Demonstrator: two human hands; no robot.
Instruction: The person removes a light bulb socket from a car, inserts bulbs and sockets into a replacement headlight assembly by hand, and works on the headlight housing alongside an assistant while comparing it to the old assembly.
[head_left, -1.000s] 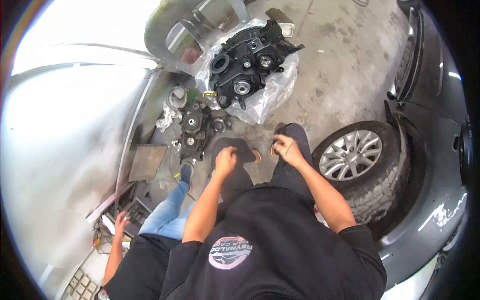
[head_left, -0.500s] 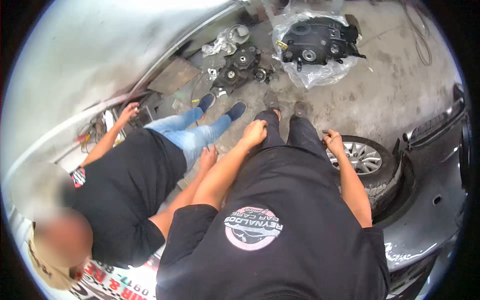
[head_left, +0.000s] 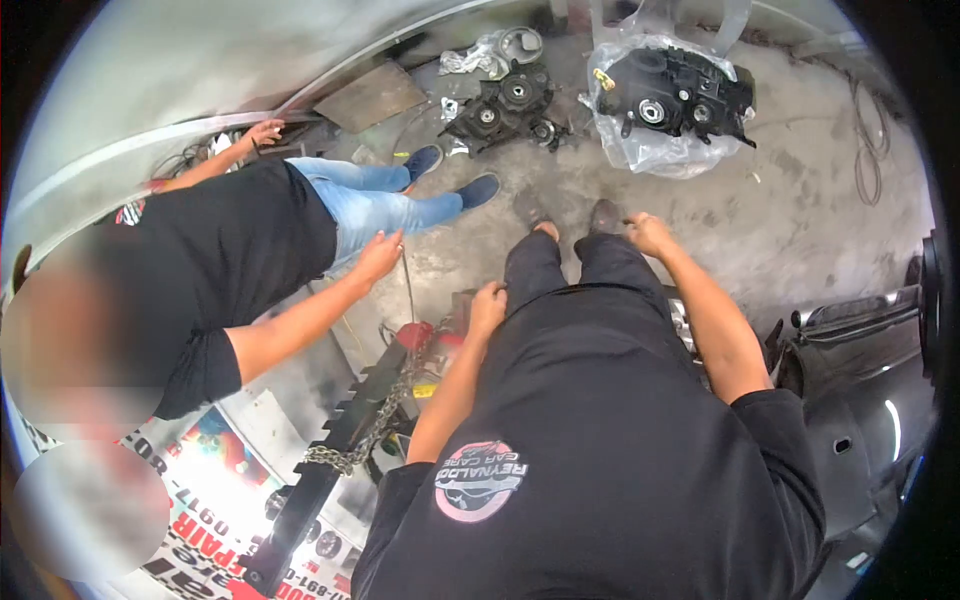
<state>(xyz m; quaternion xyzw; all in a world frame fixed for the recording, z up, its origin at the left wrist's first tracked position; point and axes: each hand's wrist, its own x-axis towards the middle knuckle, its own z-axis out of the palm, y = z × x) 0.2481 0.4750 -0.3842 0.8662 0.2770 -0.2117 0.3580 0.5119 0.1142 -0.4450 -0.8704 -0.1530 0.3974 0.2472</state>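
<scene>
View's swung since half a second back: a chain [head_left: 395, 403] on a black toothed bar [head_left: 300, 510] has popped in, and the wheel [head_left: 684, 325] is now mostly hidden by my wearer's forearm. The co-worker's nearer hand [head_left: 380, 257] has come up over the jeans [head_left: 365, 190]. Left hand [head_left: 487, 308] is curled by the trousers [head_left: 535, 268], right hand [head_left: 650, 235] bent-fingered near the shoes [head_left: 606, 217]; can't tell from here if either grips anything. Count: two headlight assemblies, both well ahead of the hands. One headlight assembly [head_left: 680, 95] sits on clear plastic sheeting [head_left: 655, 160], a second headlight assembly [head_left: 507, 104] nearby. Two navy slip-ons [head_left: 479, 191], two darker shoes.
</scene>
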